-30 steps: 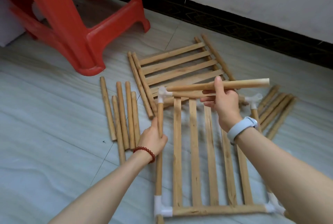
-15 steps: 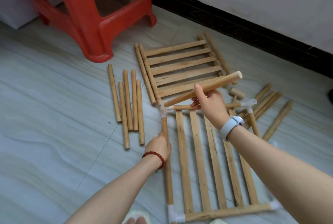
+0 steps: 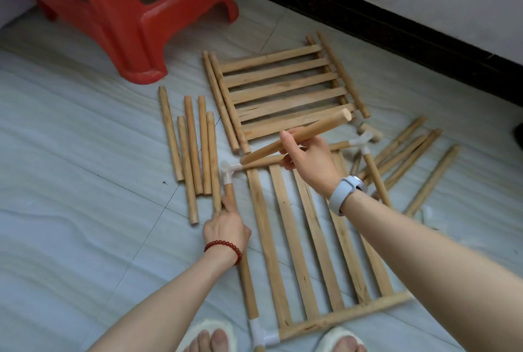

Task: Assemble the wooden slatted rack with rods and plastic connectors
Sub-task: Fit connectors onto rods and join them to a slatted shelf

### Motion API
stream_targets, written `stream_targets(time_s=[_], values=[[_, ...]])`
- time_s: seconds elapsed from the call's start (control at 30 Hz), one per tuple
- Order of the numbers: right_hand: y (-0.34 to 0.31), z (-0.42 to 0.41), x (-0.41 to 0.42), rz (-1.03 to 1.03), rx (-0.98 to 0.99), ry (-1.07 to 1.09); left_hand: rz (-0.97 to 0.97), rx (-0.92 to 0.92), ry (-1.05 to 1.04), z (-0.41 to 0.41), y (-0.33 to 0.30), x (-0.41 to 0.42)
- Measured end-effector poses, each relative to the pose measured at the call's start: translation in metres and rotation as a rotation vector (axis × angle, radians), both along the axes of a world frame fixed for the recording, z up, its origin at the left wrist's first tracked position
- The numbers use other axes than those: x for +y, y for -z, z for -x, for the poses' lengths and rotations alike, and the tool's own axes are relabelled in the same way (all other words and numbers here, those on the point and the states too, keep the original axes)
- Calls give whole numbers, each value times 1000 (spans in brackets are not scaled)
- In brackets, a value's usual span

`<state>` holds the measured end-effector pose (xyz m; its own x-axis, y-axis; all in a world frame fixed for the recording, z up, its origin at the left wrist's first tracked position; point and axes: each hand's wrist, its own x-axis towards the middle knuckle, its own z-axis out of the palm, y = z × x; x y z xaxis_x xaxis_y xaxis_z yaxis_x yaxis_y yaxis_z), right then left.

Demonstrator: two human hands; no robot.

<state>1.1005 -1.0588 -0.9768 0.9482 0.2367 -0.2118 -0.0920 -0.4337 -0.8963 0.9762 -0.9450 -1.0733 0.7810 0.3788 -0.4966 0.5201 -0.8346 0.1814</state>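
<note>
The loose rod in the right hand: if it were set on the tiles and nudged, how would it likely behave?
The rod looks round and straight, so it would probably roll on the smooth floor. The right hand holds it near one end without visible sag, so it is likely stiff and fairly light.

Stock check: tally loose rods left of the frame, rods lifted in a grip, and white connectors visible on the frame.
Loose rods left of frame: 5
Rod lifted in right hand grip: 1
White connectors on frame: 3
Total: 9
</note>
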Motion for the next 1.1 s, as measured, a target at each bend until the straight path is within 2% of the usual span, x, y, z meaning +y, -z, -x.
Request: stream_targets(time_s=[0.13,0.27,0.4,0.6,0.67,0.8,1.1], values=[[0,4,14,-86,19,22,-40,-67,15,6,1,17],[0,3,31,-63,10,-19,-124,-158,264,6,2,25],[2,5,41,-33,7,-91,-147,-95,362,6,10,40],[-2,3,49,3,-9,-155,-59,-81,393,12,20,56],[-7,3,53,79,-57,-226,-45,-80,397,12,20,60],[-19,6,68,395,-250,-495,-23,-60,406,12,21,63],[-34,-19,114,577,-181,-761,5,-12,451,9,17,70]])
